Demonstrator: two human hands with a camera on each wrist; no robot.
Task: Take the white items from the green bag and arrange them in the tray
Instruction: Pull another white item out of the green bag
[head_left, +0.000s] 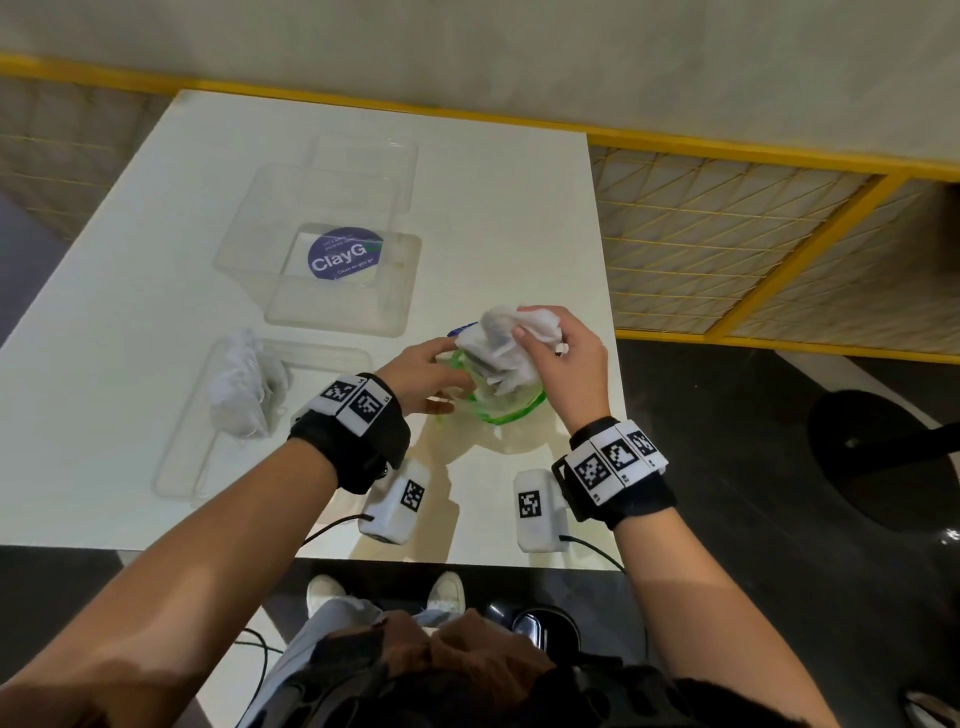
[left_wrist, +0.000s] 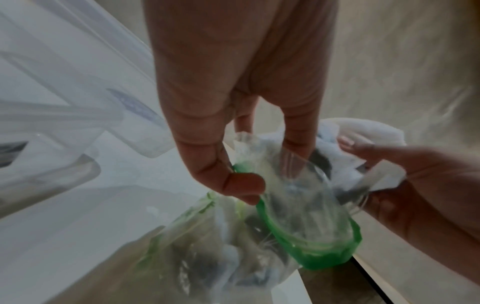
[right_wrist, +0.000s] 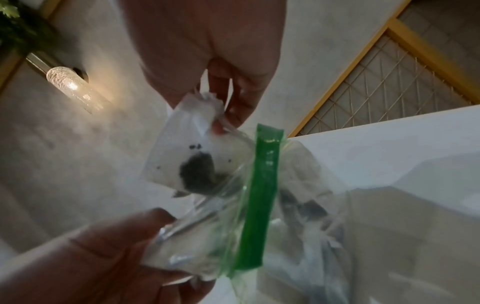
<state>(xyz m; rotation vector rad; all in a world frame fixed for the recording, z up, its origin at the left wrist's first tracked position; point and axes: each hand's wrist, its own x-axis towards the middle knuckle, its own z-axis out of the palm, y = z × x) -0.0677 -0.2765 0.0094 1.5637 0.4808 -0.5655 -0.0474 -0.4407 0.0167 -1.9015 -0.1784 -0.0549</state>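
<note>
A clear zip bag with a green rim (head_left: 511, 410) sits near the table's right edge. My left hand (head_left: 452, 374) pinches the rim (left_wrist: 324, 253) and holds the mouth wide. Just above the mouth, my right hand (head_left: 540, 338) grips a bunch of white sachets (head_left: 506, 343), their lower ends still inside the bag. One sachet (right_wrist: 182, 156) shows dark contents through its paper. More sachets lie in the bag's lower part (left_wrist: 221, 257). To the left lies a long clear tray (head_left: 182, 467) with a pile of white sachets (head_left: 241, 389) at its far end.
A clear plastic box (head_left: 400, 312) with a purple round sticker stands behind the bag, with another clear container (head_left: 363, 156) further back. The table's right edge (head_left: 615, 364) runs close by the bag. A yellow-framed mesh panel (head_left: 727, 234) is beyond it.
</note>
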